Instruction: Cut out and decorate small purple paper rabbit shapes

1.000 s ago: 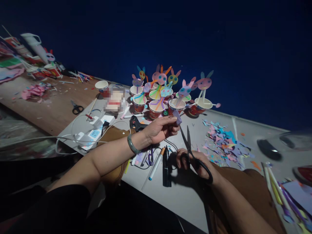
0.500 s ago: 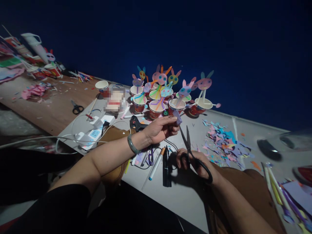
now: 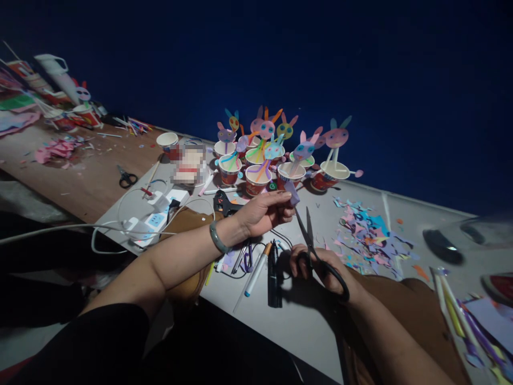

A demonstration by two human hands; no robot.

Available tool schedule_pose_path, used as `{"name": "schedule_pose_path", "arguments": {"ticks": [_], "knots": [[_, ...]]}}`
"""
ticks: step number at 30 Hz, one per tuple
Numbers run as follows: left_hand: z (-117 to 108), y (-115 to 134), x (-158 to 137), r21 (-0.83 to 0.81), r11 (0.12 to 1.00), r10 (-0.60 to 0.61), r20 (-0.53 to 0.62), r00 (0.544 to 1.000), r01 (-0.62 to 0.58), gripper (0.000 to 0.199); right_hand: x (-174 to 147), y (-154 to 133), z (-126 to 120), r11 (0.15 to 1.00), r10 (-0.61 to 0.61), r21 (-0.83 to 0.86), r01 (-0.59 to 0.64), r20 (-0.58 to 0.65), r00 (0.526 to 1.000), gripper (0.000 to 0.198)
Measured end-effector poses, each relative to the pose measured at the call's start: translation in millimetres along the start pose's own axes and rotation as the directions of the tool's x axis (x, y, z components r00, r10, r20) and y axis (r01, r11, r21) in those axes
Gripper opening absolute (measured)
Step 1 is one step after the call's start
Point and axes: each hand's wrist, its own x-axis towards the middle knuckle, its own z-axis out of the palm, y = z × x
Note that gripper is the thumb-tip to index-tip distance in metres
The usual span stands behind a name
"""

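Note:
Between thumb and fingers, my left hand (image 3: 266, 211) pinches a small purple piece of paper (image 3: 293, 194) in front of the paper cups. My right hand (image 3: 320, 267) grips black-handled scissors (image 3: 309, 235), whose blades stand apart and point up towards the paper. A gap shows between the blade tips and the purple piece. Behind my left hand, several paper cups (image 3: 258, 181) hold rabbit-headed paper figures (image 3: 273, 149) in many colours. Below my hands lie a white marker (image 3: 257, 270) with an orange end and a black marker (image 3: 274, 278).
Paper scraps (image 3: 366, 232) are heaped on the right. A black glue gun (image 3: 225, 203) lies behind my left wrist, near a white power strip (image 3: 158, 218) with trailing cables. Another pair of scissors (image 3: 127, 177) rests on the brown table (image 3: 108, 187). A computer mouse (image 3: 443, 246) sits far right.
My hands, the purple paper and the scissors hold almost the same position. At the lower left edge, a dark shape on the floor side has shifted.

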Motion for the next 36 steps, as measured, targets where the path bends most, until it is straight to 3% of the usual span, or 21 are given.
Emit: {"name": "schedule_pose_path", "arguments": {"ticks": [9, 14, 24, 36], "knots": [[1.8, -1.4, -0.4, 0.143, 0.988, 0.062, 0.026, 0.998, -0.065, 0.022, -0.1, 4.0, -0.8, 1.000, -0.001, 0.014, 0.001, -0.006, 1.000, 0.061], [0.5, -3.5, 1.1, 0.272, 0.949, 0.158, 0.033, 0.987, -0.161, 0.031, -0.5, 2.4, 0.1, 0.999, -0.025, 0.045, 0.026, -0.023, 0.999, 0.059], [-2.6, -7.0, 1.6, 0.437, 0.873, 0.201, 0.083, 0.976, -0.217, 0.038, 0.1, -2.3, 3.1, 0.993, 0.004, 0.121, 0.005, -0.071, 0.997, 0.058], [4.3, -14.8, -1.5, 0.409, 0.905, 0.114, 0.037, 0.993, -0.119, 0.041, 0.9, 4.0, 9.4, 0.984, -0.003, 0.175, 0.023, -0.115, 0.993, 0.060]]}}
